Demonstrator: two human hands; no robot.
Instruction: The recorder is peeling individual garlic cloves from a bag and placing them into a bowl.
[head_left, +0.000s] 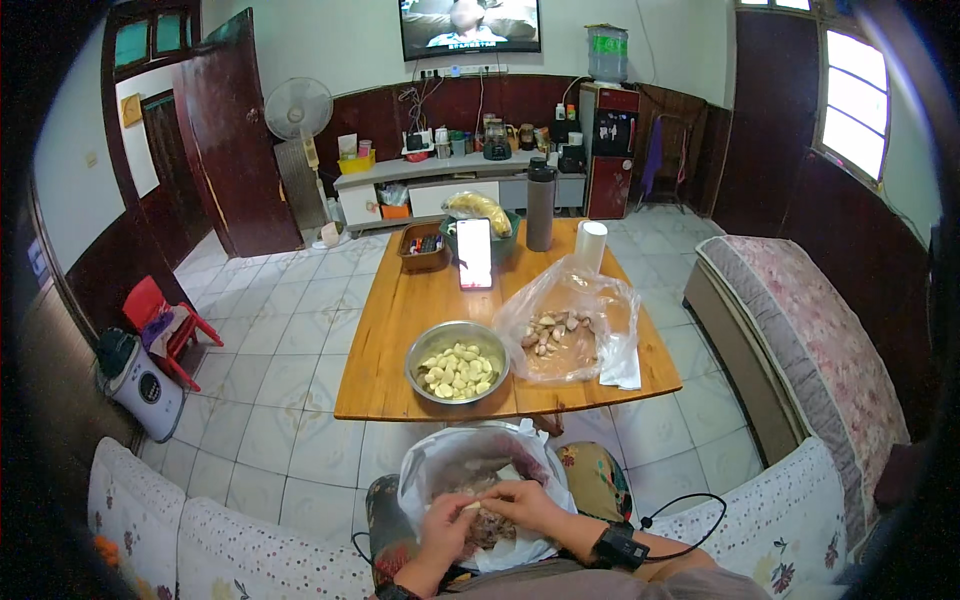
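My left hand (445, 523) and my right hand (523, 504) meet above a bin lined with a white plastic bag (420, 480). Between their fingertips is a small pale garlic clove (472, 506), pinched by both and partly covered. Papery garlic skins (491, 529) lie inside the bag below. On the wooden table ahead, a steel bowl (414, 373) holds many peeled garlic cloves (457, 371). To its right, an opened clear plastic bag (525, 300) contains unpeeled garlic cloves (551, 334).
On the wooden table (390, 322) stand a lit phone (474, 255), a brown basket (424, 259), a green basin (514, 232) with a bagged yellow item, a grey bottle (540, 206) and a white roll (592, 246). A black cable (716, 525) loops beside my right wrist device (621, 546).
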